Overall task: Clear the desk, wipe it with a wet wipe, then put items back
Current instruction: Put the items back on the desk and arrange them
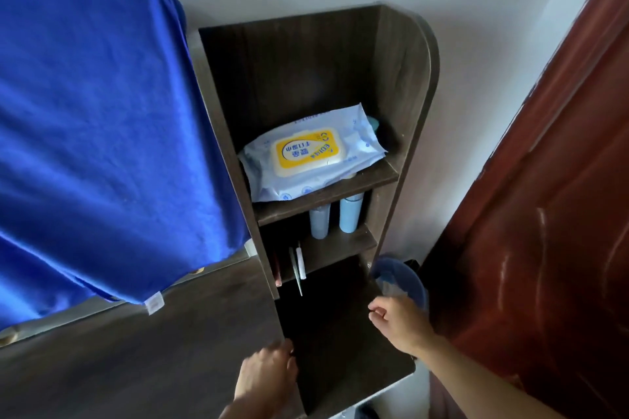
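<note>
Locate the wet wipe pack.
Head view, centre: the wet wipe pack lies on the top shelf of the dark shelf unit, right of the blue towel and just above the pale blue bottles.

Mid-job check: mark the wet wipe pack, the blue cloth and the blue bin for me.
White wet wipe pack with yellow lid (308, 151), head view, on the yellow lid.
Large blue cloth (102, 129), head view, on its draped middle.
Round blue plastic bin (414, 279), head view, on its blue wall.
</note>
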Available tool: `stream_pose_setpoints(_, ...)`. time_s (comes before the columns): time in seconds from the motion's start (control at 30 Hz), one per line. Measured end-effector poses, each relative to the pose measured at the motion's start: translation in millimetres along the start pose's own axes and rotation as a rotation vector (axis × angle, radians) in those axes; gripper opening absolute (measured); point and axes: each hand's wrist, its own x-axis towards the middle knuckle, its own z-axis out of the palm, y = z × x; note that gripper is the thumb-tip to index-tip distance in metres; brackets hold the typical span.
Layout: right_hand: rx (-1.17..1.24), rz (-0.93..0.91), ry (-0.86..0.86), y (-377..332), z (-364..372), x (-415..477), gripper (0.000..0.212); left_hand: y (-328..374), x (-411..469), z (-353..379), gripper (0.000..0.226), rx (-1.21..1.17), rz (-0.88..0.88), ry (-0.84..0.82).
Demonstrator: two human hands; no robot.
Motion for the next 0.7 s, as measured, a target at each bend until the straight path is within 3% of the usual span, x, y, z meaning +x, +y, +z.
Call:
stream_pose_setpoints(0.23,0.174,-0.123,0.298,-7,-22,74,0.044,43,68,-29,0.029,-0.119,-0.064,0.187)
stream_pose_setpoints(0.47,0.379,0.05,0.311,-30,-27,128,0.079,67,149,-50,0.059,-0.354,-0.189,0.354)
stream_pose_setpoints(0.7,0.449,0.114,0.353,-38,-17,156,0.07,79,198,-58,0.059,-0.571,-0.25,0.366)
